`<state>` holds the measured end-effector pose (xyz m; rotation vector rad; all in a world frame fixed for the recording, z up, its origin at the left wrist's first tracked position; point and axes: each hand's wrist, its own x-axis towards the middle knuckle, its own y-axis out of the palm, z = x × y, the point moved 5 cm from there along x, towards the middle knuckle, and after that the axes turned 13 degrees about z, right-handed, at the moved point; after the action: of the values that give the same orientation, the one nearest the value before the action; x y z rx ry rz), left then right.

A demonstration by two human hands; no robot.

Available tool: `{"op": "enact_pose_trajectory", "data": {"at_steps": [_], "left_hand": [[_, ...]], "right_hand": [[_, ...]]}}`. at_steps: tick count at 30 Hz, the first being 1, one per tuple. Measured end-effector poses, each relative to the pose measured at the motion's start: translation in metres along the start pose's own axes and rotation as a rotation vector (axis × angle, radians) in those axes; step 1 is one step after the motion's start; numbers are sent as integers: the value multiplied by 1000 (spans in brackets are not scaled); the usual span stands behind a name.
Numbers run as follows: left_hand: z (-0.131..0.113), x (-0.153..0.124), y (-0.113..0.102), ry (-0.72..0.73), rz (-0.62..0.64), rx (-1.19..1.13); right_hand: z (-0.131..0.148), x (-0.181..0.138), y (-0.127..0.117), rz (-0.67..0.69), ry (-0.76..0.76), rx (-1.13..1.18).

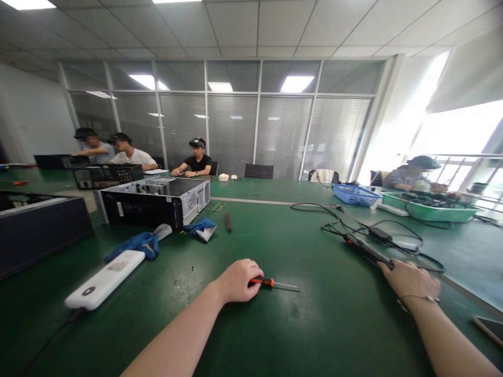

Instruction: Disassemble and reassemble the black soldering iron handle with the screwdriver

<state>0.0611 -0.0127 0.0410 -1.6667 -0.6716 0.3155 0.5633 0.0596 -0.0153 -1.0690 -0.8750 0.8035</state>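
Observation:
My left hand [240, 281] rests on the green table, closed around the handle of a screwdriver [288, 286]. Its orange-and-black handle shows partly, and the thin metal shaft points right, lying close to the tabletop. Off to the right, my right hand [412, 283] has its fingers closed on the near end of a long black tool [367, 250] with a small red part at its far end. A black cable [328, 209] runs in loops around this tool. The fingertips of my right hand are partly hidden.
An open computer case [157, 201] stands at the left, with blue-and-white gloves [202, 228] beside it. Nearer lies a white power bank-like box [106, 277] with a cord. Blue [356, 195] and green baskets [440, 208] stand right. Several people sit around the table. A phone [489, 329] lies at right.

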Motion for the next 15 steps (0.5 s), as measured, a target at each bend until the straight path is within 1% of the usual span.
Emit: {"op": "enact_pose_trajectory", "data": {"at_steps": [2, 4, 8, 10, 12, 15], "left_hand": [[0, 0, 0, -3, 7, -6], [-1, 1, 0, -8, 5, -12], [-1, 1, -2, -6, -2, -23], [-1, 1, -2, 3, 3, -28], [-1, 1, -1, 10, 5, -31], [1, 2, 0, 5, -1, -30]], "right_hand": [[-3, 3, 0, 18, 20, -66], [0, 1, -4, 8, 12, -76], [8, -7, -22, -95, 29, -119], [8, -10, -31, -143, 52, -129], [4, -11, -36, -160, 81, -113], [0, -11, -36, -158, 94, -88]]}}
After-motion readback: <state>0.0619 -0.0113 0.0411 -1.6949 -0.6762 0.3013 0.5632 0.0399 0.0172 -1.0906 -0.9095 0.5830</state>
